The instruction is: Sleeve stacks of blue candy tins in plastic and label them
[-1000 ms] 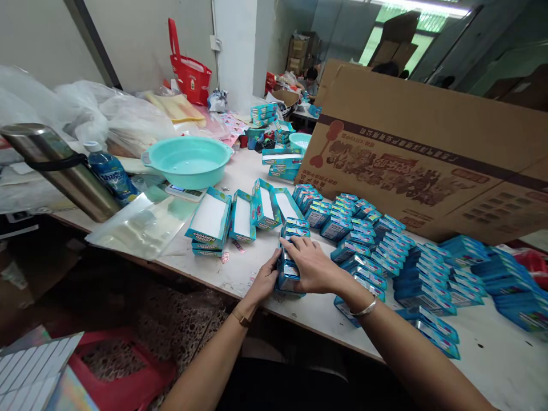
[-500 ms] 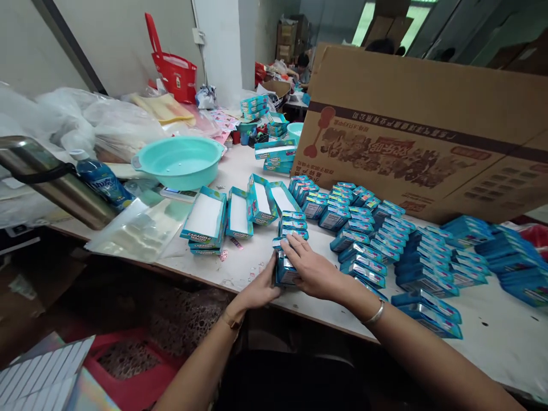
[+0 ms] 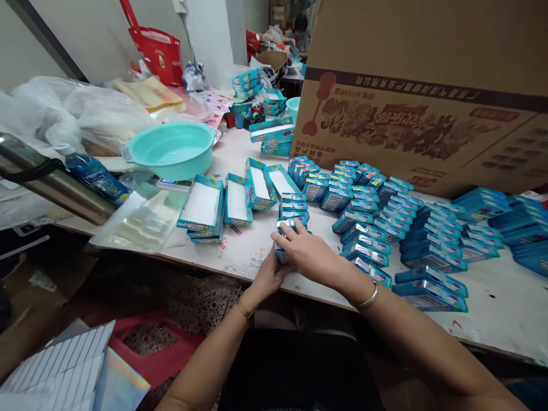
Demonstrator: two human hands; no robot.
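While my left hand [image 3: 269, 274] lies cupped against the near left side of a short row of glossy blue printed packets [image 3: 293, 206], my right hand [image 3: 312, 255] reaches over the row from its right side, its fingers somewhat spread and touching the tops. Parts of both hands are hidden, so I cannot tell whether either one pinches a packet. The row stands near the front edge of a white tabletop [image 3: 250, 242]. To the right of the row, many similar blue packets [image 3: 372, 250] are set in close files. Just left of the row are shallow turquoise cardboard trays with white insides [image 3: 201, 200]; farther left of it lie flat clear plastic sheets [image 3: 132, 231], and well left, a cylindrical steel flask [image 3: 75, 195]. Behind the row, toward the left, sits a round turquoise plastic basin [image 3: 177, 164]; behind it, toward the right, stands a large brown printed cardboard carton [image 3: 411, 74]. Far behind the row, a person [image 3: 303, 41] is partly visible.
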